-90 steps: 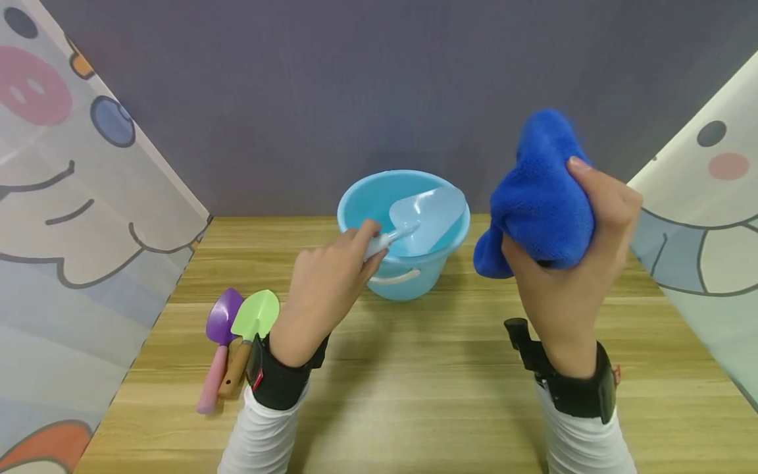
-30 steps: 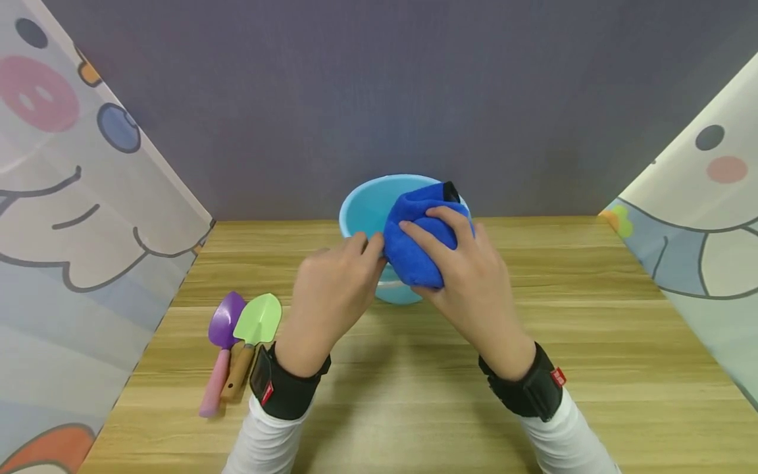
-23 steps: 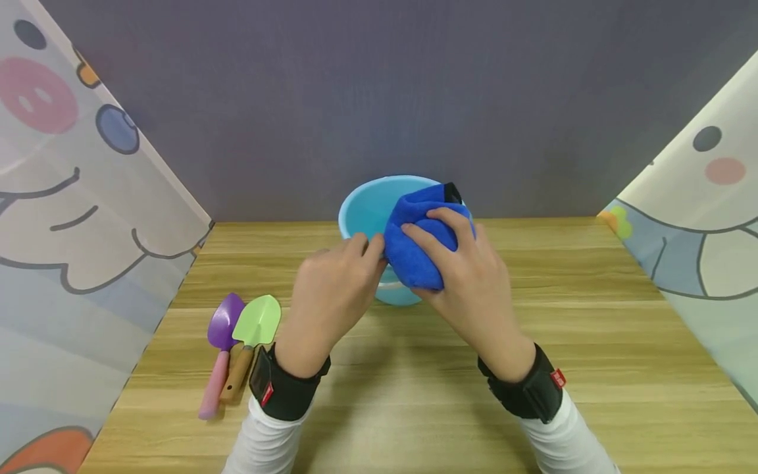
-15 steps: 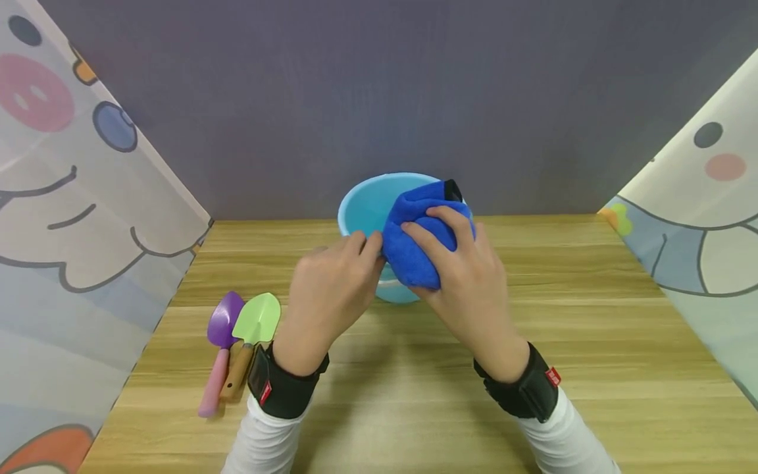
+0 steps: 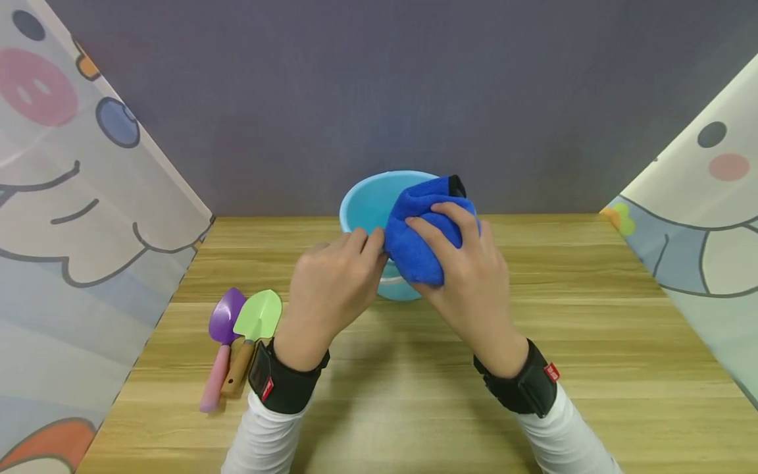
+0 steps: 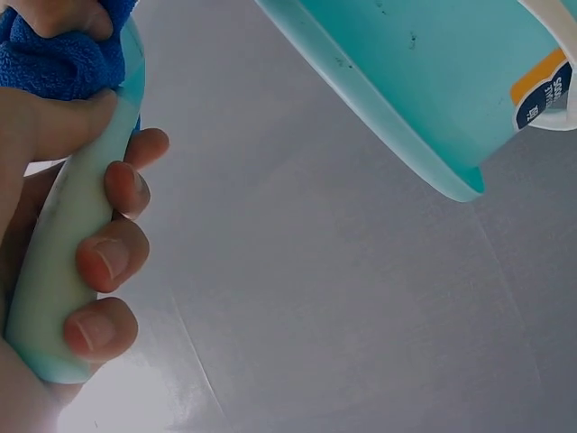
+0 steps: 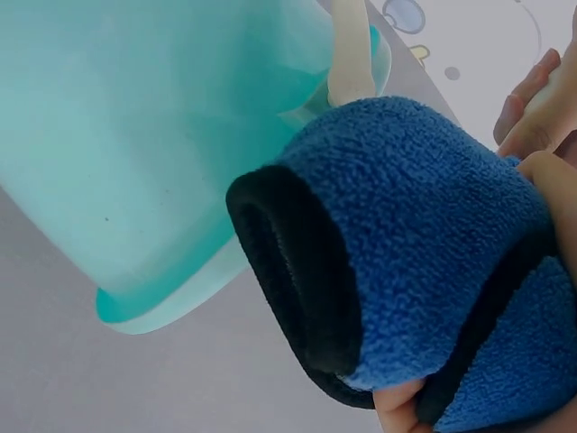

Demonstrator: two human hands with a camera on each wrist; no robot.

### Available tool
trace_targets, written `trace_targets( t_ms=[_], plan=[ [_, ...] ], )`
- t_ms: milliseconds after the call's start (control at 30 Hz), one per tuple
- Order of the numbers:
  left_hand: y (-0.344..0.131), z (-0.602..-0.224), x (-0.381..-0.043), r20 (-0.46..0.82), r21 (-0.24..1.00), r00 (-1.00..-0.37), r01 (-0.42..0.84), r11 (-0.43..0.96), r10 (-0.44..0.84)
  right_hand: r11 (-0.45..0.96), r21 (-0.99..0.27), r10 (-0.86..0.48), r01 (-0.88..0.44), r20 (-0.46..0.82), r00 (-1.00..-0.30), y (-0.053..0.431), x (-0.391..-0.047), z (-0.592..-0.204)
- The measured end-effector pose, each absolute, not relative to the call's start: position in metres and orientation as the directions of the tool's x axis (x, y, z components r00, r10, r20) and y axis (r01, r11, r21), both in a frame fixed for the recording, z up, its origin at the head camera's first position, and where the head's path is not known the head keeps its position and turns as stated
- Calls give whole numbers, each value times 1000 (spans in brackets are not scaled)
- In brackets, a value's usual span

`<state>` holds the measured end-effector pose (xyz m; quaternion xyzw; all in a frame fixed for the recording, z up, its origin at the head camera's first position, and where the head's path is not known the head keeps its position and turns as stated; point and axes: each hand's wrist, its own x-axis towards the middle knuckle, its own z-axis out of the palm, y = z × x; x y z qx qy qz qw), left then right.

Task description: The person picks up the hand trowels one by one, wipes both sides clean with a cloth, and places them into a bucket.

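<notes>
My left hand (image 5: 334, 283) grips the pale handle of a light blue shovel (image 6: 68, 239), its fingers curled round it in the left wrist view. With my right hand (image 5: 468, 283) I hold a bunched blue towel (image 5: 411, 253) with black edging over the shovel's head, which the towel hides. Both hands meet side by side at the front of a light blue bucket (image 5: 367, 204). In the right wrist view the towel (image 6: 68, 63) (image 7: 406, 234) fills the middle, folded, with its black hem showing.
A purple trowel (image 5: 225, 319) with a pink handle and a green trowel (image 5: 258, 316) with a wooden handle lie on the wooden table (image 5: 592, 342) at the left. A grey wall (image 5: 379, 85) stands close behind the bucket. Cartoon-printed panels (image 5: 89, 230) flank both sides.
Since three seconds ago, my right hand has brought the towel left and down onto the shovel's head, covering it. Over the last second, hands and towel have hardly moved.
</notes>
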<state>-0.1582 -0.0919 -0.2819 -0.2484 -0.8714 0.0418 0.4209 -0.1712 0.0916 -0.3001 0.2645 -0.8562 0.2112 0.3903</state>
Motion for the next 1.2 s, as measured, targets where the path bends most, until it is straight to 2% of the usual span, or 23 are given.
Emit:
trace_targets(
  t_ms=[833, 1200],
  plan=[
    [-95, -285, -160, 721, -269, -511, 417, 868, 469, 773, -181, -278, -608, 764, -582, 95, -171, -298],
    [-97, -284, -159, 725, -274, -508, 408, 871, 466, 799, -191, -230, -570, 779, -584, 98, -174, -298]
  ],
)
